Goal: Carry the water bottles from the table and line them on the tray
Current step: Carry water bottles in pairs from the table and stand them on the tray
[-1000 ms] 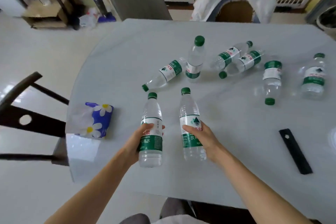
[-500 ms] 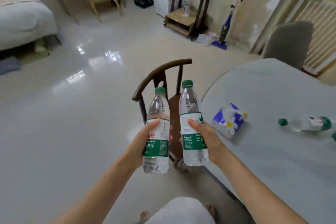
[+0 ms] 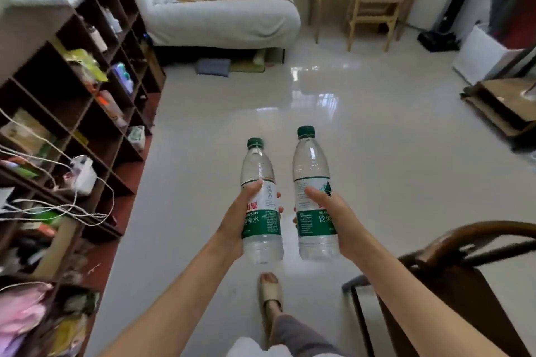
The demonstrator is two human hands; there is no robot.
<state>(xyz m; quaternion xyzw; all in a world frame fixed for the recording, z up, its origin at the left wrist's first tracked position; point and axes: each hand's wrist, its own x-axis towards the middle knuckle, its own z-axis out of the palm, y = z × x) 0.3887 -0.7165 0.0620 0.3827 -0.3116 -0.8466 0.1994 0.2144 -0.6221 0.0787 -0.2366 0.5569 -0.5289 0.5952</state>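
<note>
Turning away from the table, left hand [image 3: 232, 223] and right hand [image 3: 338, 219] each grip an upright bottle [image 3: 262, 217], [image 3: 314, 203] for carrying.

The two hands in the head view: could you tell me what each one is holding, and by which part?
The left hand grips one water bottle around its labelled middle; the right hand grips the other bottle likewise. Both are upright.

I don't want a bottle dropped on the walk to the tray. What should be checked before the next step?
1. Left hand grips left bottle around the label: ok.
2. Right hand grips right bottle: ok.
3. Both bottles upright, green caps on: ok.
4. Bottles apart, not touching: ok.
5. Floor ahead free of obstacles: ok.
6. Tray location: cannot tell, not in view.
</note>
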